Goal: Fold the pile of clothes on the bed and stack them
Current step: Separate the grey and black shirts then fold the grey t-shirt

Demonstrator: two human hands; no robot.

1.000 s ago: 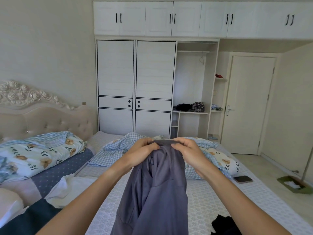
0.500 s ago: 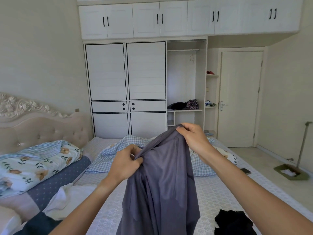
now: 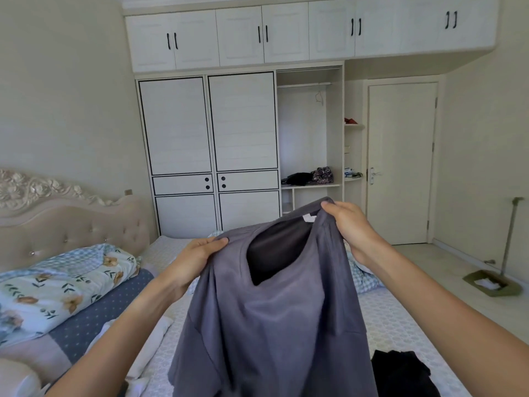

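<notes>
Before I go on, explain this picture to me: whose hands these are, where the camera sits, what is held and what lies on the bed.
There is no machine here: a person wears a camera on the head, looking forward and down. The left hand and the right hand each grip the top edge of a grey T-shirt, holding it up above the bed. On the bed lie a black garment, a white garment and a floral quilt. A wardrobe stands behind.
</notes>
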